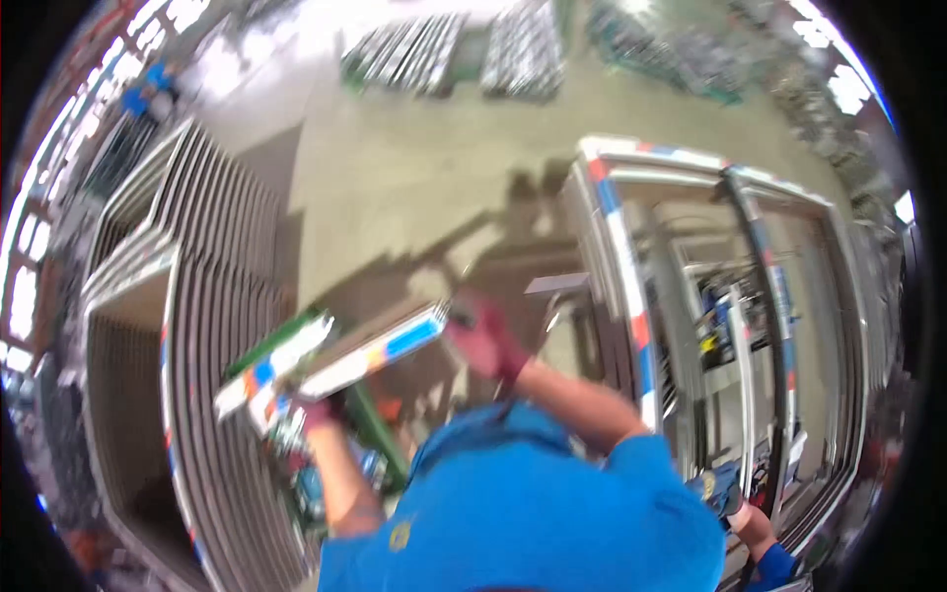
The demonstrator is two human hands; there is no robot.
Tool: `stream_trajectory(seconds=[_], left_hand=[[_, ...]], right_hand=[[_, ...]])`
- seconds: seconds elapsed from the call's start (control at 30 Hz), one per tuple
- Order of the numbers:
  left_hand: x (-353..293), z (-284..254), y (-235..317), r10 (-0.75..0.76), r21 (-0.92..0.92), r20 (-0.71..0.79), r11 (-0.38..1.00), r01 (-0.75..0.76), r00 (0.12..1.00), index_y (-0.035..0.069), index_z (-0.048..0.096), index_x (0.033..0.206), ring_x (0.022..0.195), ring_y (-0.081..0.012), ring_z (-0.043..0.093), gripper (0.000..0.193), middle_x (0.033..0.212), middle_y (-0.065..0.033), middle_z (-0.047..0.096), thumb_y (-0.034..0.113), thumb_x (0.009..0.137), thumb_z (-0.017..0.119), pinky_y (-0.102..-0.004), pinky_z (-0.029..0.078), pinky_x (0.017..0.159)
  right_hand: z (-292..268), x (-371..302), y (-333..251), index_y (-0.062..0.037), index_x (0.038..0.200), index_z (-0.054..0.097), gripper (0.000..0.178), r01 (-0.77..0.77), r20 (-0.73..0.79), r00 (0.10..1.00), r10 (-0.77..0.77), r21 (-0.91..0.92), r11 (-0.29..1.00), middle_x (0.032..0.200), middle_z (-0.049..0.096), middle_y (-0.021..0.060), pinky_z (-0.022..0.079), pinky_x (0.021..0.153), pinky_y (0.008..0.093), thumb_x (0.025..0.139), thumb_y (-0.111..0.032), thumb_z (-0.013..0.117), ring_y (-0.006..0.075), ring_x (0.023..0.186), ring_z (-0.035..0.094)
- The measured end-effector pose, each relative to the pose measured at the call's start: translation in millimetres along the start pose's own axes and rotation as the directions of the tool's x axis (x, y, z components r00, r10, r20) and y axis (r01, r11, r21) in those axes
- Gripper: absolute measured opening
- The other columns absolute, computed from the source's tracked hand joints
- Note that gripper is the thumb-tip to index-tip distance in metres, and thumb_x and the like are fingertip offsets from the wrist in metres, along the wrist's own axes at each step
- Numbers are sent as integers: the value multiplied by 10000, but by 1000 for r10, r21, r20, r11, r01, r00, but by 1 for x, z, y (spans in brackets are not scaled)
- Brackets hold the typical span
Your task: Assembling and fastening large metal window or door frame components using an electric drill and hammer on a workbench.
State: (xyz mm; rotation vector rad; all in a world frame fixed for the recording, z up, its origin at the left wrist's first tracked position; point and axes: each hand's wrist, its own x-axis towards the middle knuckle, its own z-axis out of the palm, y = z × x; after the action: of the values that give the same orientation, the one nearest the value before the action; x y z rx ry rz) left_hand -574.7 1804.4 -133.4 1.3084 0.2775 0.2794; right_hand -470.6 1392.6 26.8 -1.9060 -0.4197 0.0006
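My left hand (314,412), in a dark red glove, is closed around the near left end of a long frame profile (375,357) with white, blue and orange tape along it. A second taped profile (271,370) lies just left of it, beside a green bar. My right hand (485,340), gloved in the same dark red, is raised at the profile's far right end. Motion smears its fingers, and whether it touches the profile I cannot tell.
Nested frames (222,296) stand stacked at the left. Large taped frames (626,266) stand upright at the right, where another person's hand (755,525) holds a blue power tool (718,485). Bundled profiles (404,54) lie on the floor (414,148) farther off.
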Motion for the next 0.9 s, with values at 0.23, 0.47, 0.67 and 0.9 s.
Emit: stream_trajectory(seconds=[0.23, 0.47, 0.67, 0.9], left_hand=[[-19, 74, 68, -348, -770, -133, 626, 124, 928, 145, 533, 1439, 1303, -395, 548, 700, 1398, -146, 591, 652, 979, 387, -598, 435, 1122], [2, 9, 39, -22, -454, -147, 890, -48, 989, 100, 462, 1465, 1338, -335, 548, 710, 1489, -141, 550, 631, 995, 422, -550, 422, 1155], [5, 73, 82, -290, -740, -151, 668, 86, 945, 122, 503, 1482, 1314, -391, 557, 751, 1454, -147, 561, 651, 955, 425, -595, 440, 1128], [15, 135, 93, -258, -636, -122, 761, 124, 958, 156, 605, 1054, 1005, -254, 639, 424, 1058, -69, 635, 552, 982, 472, -458, 545, 914]], right_hand=[[-41, -24, 7, -15, 1026, 663, 147, 130, 122, 978, -167, 266, 955, 815, 671, 43, 521, 660, 369, 1013, -161, 684, 189, 726, 640], [-102, -12, 0, -87, 938, 621, 405, -458, 289, 884, 367, 380, 804, 781, 604, -20, 375, 487, 257, 1078, -466, 586, 34, 572, 484], [-83, 3, 25, -66, 1179, 683, 429, 149, -134, 973, -188, -258, 955, 810, 636, 4, 505, 611, 292, 1065, -472, 603, 112, 673, 595], [-75, -11, 7, -38, 1182, 712, 403, -242, 464, 853, 240, -57, 969, 829, 690, 50, 551, 697, 312, 1067, -412, 615, 87, 787, 637]])
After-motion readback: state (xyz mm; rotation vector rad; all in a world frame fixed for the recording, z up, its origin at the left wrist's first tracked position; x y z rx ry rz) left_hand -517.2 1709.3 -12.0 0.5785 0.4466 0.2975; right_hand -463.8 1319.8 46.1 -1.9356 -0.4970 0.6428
